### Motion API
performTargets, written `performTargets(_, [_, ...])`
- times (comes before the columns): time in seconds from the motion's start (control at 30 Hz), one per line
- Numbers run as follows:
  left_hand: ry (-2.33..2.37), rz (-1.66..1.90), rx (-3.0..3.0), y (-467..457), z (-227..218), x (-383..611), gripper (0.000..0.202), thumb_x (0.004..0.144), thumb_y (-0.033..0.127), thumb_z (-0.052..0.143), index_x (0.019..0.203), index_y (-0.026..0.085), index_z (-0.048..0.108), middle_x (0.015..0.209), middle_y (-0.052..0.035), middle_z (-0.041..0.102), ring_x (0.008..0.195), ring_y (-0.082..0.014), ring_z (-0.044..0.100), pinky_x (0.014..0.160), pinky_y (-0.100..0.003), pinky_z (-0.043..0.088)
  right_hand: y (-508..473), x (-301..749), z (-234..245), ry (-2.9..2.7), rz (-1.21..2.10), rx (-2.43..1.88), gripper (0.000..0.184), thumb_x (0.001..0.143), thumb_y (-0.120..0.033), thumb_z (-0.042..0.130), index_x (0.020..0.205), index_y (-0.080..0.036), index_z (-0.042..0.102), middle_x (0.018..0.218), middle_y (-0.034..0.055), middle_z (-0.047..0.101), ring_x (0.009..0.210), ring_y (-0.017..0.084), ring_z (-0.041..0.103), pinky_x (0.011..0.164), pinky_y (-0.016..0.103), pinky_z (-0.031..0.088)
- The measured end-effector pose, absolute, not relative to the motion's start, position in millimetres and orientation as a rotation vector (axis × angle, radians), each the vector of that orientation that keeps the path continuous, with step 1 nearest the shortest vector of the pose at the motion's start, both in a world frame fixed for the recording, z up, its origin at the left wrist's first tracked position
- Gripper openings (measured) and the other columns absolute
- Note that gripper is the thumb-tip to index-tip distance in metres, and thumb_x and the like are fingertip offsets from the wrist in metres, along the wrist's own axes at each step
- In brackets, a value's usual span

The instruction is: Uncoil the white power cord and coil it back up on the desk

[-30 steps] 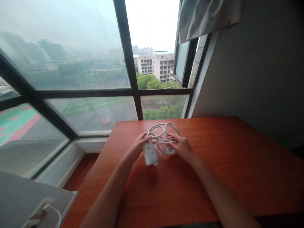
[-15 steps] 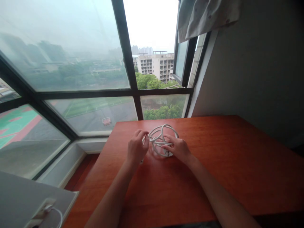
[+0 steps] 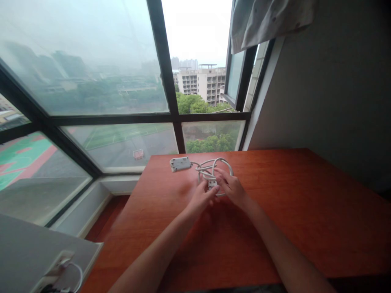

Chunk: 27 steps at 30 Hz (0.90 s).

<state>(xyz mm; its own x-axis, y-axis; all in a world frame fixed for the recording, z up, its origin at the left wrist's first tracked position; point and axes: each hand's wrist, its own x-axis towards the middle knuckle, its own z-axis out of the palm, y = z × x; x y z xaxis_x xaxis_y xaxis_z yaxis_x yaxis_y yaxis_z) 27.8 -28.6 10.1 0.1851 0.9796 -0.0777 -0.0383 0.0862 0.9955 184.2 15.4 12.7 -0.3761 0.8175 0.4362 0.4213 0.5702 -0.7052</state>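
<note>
A white power strip (image 3: 181,163) lies near the table's back edge, left of both hands. From its right end runs a white cord (image 3: 225,160), gathered in loose loops in front of my hands. My left hand (image 3: 201,197) is closed on the white plug (image 3: 212,184) at the near side of the loops, thumb on top. Beside it, my right hand (image 3: 232,188) has its fingers closed around the cord close to the plug. Part of the loops is hidden behind the fingers.
The reddish-brown wooden table (image 3: 305,203) spreads beneath both arms. Behind it stand dark-framed windows (image 3: 210,117), with a curtain (image 3: 271,20) at the upper right. A wall socket (image 3: 58,264) with a white plug and cable is at the lower left.
My left hand has moved right, from the left side of the cord loops to the plug. The power strip now shows at the back left. My right hand stays at the loops.
</note>
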Motion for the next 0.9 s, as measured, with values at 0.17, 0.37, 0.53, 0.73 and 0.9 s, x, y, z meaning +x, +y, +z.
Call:
performTargets(0.17, [1.123,0.907,1.267,-25.2,16.5,11.3,0.043,0.080,0.055,0.063,0.078,0.012,0.062,0.054,-0.0003,0.053,0.045,-0.0101,0.047,0.043,-0.021,0.032,16.8,183.6,12.9,-2.072,0.461,-0.913,0.028,0.095,-0.032,0.046,0.112,-0.023,0.066,0.106,0.0071,0.072,0.099,0.022,0.067,0.089,0.033,0.051])
performTargets(0.37, [1.116,0.806,1.582,-29.9,40.1,-7.0,0.035,0.080,0.046,0.064,0.095,0.014,0.069,0.068,-0.0017,0.057,0.059,-0.0134,0.048,0.054,-0.023,0.037,16.3,182.2,13.7,-2.062,0.266,-0.988,0.029,0.098,-0.036,0.044,0.102,-0.023,0.069,0.098,0.0074,0.072,0.092,0.023,0.065,0.086,0.035,0.048])
performTargets(0.53, [1.103,0.701,1.834,-30.4,52.4,-28.2,0.039,0.078,0.042,0.066,0.109,0.017,0.067,0.082,-0.0016,0.060,0.071,-0.0153,0.049,0.061,-0.022,0.038,12.7,186.6,20.8,-2.109,0.061,-1.107,0.031,0.096,-0.043,0.048,0.092,-0.023,0.071,0.088,0.0076,0.071,0.087,0.023,0.062,0.084,0.034,0.044])
performTargets(0.73, [1.047,0.573,1.891,-31.3,53.9,-34.5,0.035,0.079,0.042,0.066,0.101,0.015,0.065,0.076,-0.0001,0.055,0.065,-0.0125,0.044,0.057,-0.022,0.033,6.1,191.9,30.9,-2.030,-0.113,-1.219,0.032,0.091,-0.049,0.054,0.085,-0.022,0.069,0.086,0.0103,0.069,0.087,0.025,0.058,0.078,0.035,0.043])
performTargets(0.9, [1.090,0.744,1.810,-33.6,42.1,-7.6,0.033,0.083,0.046,0.060,0.094,0.015,0.062,0.073,-0.0006,0.053,0.065,-0.0135,0.045,0.058,-0.023,0.035,2.0,181.0,26.5,-1.956,-0.036,-1.504,0.043,0.096,-0.047,0.044,0.071,-0.020,0.068,0.069,0.0117,0.066,0.069,0.023,0.062,0.062,0.030,0.042])
